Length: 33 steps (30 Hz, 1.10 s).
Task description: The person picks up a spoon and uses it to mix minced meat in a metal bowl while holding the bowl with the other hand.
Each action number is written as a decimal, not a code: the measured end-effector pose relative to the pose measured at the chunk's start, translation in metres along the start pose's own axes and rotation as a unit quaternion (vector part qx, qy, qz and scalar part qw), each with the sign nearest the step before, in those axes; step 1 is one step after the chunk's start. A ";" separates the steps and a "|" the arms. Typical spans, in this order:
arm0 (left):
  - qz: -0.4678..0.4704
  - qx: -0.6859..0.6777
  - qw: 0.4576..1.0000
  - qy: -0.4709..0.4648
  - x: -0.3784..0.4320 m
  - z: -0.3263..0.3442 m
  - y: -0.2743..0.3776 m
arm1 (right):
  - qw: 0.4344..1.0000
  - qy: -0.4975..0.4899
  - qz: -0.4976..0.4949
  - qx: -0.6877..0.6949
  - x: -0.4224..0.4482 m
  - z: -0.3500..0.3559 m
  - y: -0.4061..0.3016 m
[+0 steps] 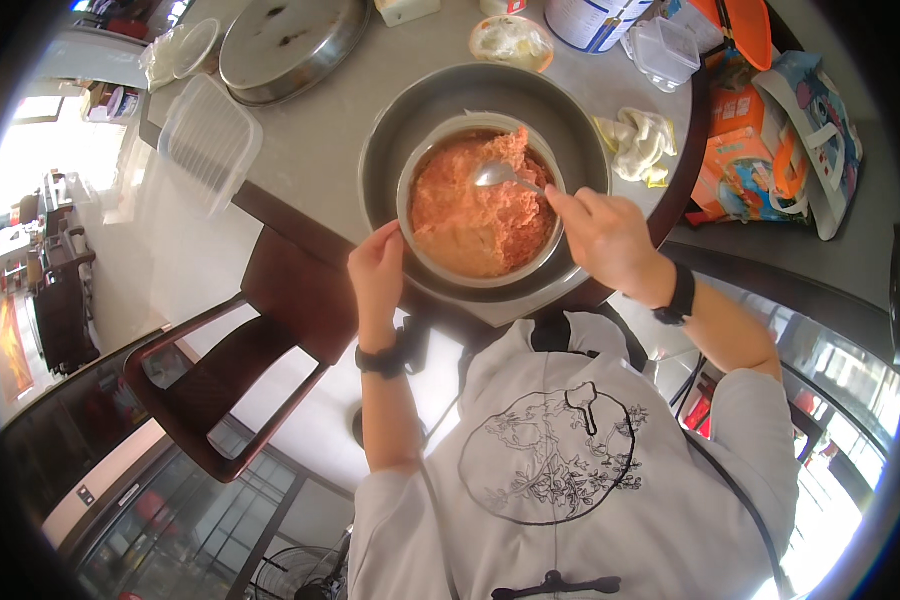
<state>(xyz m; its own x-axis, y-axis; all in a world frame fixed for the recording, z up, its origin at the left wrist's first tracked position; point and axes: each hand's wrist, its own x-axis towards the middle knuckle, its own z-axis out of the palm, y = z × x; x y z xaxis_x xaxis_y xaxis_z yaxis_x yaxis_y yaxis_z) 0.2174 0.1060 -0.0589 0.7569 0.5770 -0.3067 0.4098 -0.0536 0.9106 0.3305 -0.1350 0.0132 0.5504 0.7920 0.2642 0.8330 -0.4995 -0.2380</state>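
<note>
A round bowl (406,214) of reddish minced meat (457,202) sits inside a wider grey metal basin (390,135) at the table's near side. The mince is heaped and rough on the right, smoother and wetter on the left. My right hand (607,236) grips the handle of a metal spoon (495,174), whose bowl rests at the mince's surface. With thumb and fingers pinched together, my left hand (377,262) holds the inner bowl's left rim. The fingers' far side is hidden.
On the table (322,150) stand a large metal lid or pan (292,45), a clear plastic container (210,135), a small bowl with white contents (511,43), a tin (596,22) and a crumpled cloth (637,146). Bags (757,157) lie right; a wooden chair (292,285) stands left.
</note>
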 end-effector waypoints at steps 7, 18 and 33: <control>0.011 0.004 1.000 -0.001 0.001 0.002 0.000 | 0.997 0.023 0.048 0.064 -0.009 0.000 -0.009; 0.027 0.018 0.999 -0.008 0.003 0.002 -0.005 | 0.982 0.143 0.110 0.054 0.005 -0.010 0.016; 0.027 0.017 0.999 0.005 0.004 0.001 -0.010 | 0.998 0.036 0.057 0.013 -0.017 0.008 0.002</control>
<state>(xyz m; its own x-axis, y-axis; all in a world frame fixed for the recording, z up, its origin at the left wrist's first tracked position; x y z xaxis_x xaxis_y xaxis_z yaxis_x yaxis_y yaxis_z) 0.2168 0.1074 -0.0694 0.7734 0.5807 -0.2541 0.3858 -0.1131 0.9156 0.3225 -0.1466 0.0004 0.6446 0.7029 0.3007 0.7637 -0.5742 -0.2949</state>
